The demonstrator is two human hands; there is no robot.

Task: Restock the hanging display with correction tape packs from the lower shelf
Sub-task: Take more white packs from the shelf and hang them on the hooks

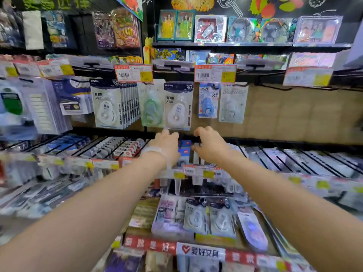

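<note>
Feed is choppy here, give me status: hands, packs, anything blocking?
Left hand and right hand curled at the middle rack's blue packs, grip unclear. White pack hangs just above. Nothing blocking.

The left hand (pixel 167 146) hides its own fingertips and part of the blue packs (pixel 184 149) behind it; whether it grips one cannot be told. The right hand (pixel 209 146) curls over something unseen. Price labels (pixel 215 73) are too small to read. Hanging goods at far left (pixel 17 107) blur, cut by the edge
</note>
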